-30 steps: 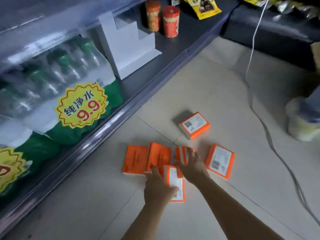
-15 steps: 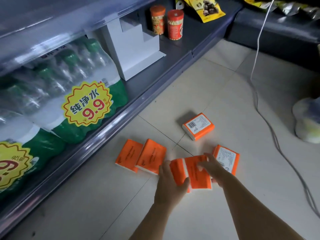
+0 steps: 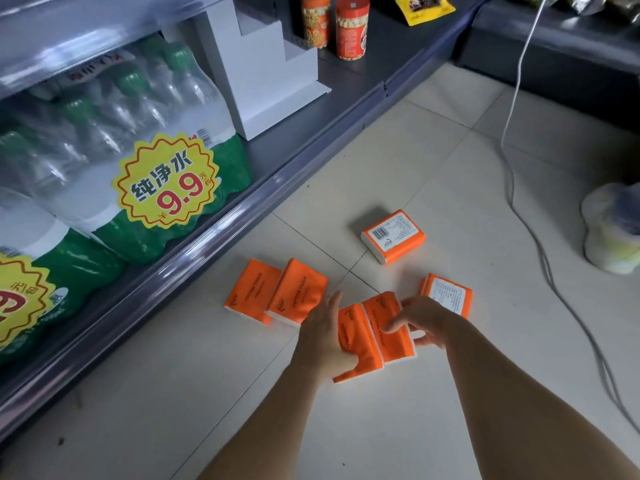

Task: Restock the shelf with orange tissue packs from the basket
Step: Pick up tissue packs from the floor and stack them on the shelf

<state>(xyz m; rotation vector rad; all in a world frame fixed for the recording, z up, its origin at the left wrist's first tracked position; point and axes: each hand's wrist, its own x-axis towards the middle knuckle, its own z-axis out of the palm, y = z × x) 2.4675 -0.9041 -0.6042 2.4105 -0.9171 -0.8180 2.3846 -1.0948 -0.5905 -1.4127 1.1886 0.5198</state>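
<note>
Several orange tissue packs lie on the tiled floor in front of the bottom shelf (image 3: 346, 129). My left hand (image 3: 320, 336) grips one pack (image 3: 360, 348) from its left side. My right hand (image 3: 424, 320) grips the pack beside it (image 3: 384, 327), fingers curled over its top, so the two packs are pressed together between my hands. Two more packs (image 3: 252, 289) (image 3: 299, 292) lie side by side to the left. Another pack (image 3: 393, 235) rests label-up farther off, and one (image 3: 450, 294) lies just behind my right hand. No basket is in view.
Shrink-wrapped water bottle packs (image 3: 138, 140) with yellow price stickers fill the shelf's left part. A white stepped display stand (image 3: 263, 67) and two snack canisters (image 3: 351, 27) stand farther along. A white cable (image 3: 512, 140) runs across the floor at right, beside a pale roll (image 3: 613, 230).
My hands lifted two packs off the floor and pushed them together, drawing them toward me. The view shifted slightly; the other packs have not moved.
</note>
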